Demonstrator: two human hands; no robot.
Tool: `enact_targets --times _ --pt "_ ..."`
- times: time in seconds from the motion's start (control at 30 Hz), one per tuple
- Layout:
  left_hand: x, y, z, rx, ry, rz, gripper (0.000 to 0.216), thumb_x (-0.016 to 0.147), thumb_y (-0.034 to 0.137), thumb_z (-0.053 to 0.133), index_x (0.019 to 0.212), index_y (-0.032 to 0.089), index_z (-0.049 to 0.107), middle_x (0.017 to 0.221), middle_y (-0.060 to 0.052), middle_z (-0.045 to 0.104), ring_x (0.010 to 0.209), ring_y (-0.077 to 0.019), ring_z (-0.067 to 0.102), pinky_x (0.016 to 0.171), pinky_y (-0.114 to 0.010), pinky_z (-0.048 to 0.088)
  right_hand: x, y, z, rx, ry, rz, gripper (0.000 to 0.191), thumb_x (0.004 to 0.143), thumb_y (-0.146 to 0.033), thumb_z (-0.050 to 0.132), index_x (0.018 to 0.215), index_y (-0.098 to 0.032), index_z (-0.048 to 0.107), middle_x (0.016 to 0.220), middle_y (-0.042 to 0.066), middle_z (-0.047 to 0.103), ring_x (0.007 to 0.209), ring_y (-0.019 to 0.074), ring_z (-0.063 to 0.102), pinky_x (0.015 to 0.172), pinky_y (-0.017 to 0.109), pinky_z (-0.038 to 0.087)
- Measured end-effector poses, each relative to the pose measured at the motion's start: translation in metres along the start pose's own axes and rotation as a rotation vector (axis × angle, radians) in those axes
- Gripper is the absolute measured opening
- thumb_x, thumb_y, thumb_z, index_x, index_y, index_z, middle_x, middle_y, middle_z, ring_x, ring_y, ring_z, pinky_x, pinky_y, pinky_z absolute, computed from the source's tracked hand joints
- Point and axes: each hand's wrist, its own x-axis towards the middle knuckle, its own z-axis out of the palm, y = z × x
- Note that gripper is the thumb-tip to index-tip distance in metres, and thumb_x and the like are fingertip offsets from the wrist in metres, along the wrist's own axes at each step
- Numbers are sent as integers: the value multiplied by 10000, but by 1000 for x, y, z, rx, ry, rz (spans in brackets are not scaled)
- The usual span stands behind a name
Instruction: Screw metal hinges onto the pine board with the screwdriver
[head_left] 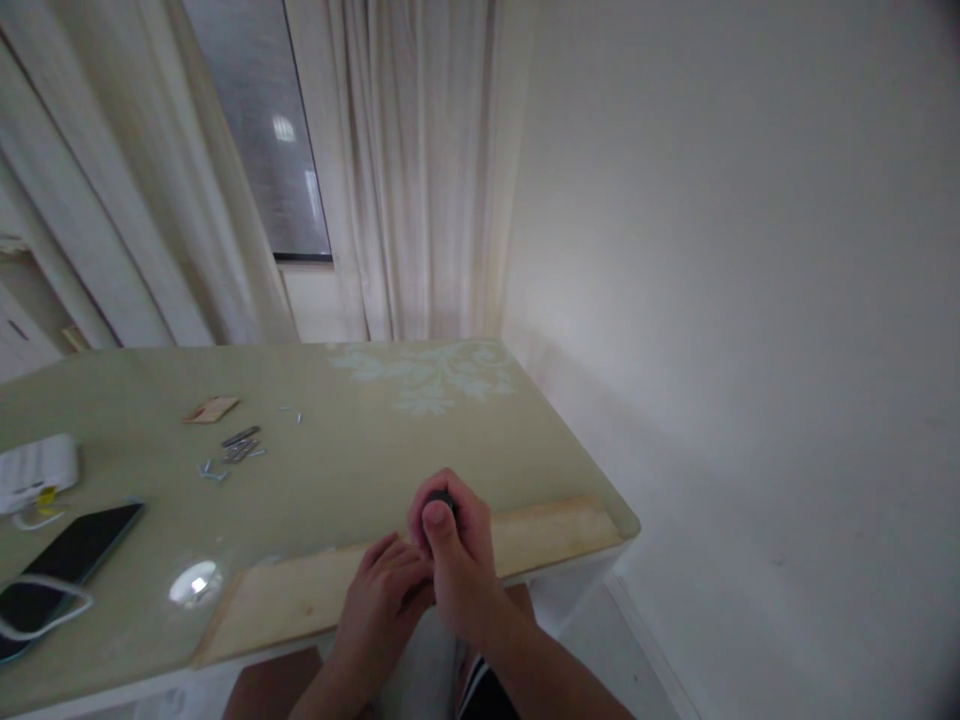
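My right hand [456, 560] is closed in a fist around a dark, round-topped handle [441, 498], thumb on top, held upright over a pale wooden board [555, 535] that lies along the table's near edge. My left hand [386, 590] rests beside it with fingers curled, its fingertips pressed on the board at the base of the right hand. What the handle's lower end touches is hidden by my fingers.
The greenish glass-topped table [360, 450] carries several small screws and metal bits [234, 450], a small wooden piece [212, 408], a white box [36, 468] and a black phone [64, 565] with a white cable. Curtains and a window stand behind; a white wall is on the right.
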Motion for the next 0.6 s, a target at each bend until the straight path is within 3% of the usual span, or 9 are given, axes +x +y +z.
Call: enact_targets --times 0.17,0.27,0.37,0.47,0.6 --pt "1 2 1 -12 49 -51 151 896 227 700 813 310 794 817 12 793 868 -231 732 957 -403 574 24 -1 -13 173 -345 178 679 727 -851 725 659 -197 555 543 -53 482 470 77 341 464 237 267" --pt "0 1 4 -22 72 -81 94 876 277 735 855 324 813 894 14 817 888 -240 753 898 -384 597 40 -2 -24 219 -642 331 638 595 -749 880 618 -190 572 519 -58 512 459 77 372 448 229 279" --pt "-4 -3 11 1 138 -121 114 853 310 748 942 305 821 987 -8 827 893 -260 763 829 -377 610 45 -6 -30 186 -877 423 557 592 -631 934 617 -180 608 526 -63 527 456 79 406 444 225 312" --pt "-7 -8 16 24 139 -140 127 851 313 750 955 282 816 964 -25 828 866 -274 765 791 -388 612 39 -13 -26 126 -806 418 523 697 -637 872 660 -182 618 540 -68 516 456 74 391 442 220 290" --pt "-6 -7 12 43 95 -46 97 876 276 708 851 274 802 937 -45 824 923 -280 763 840 -401 608 25 -18 -12 -130 -422 210 486 805 -613 797 658 -183 624 587 -51 506 578 102 448 554 238 356"
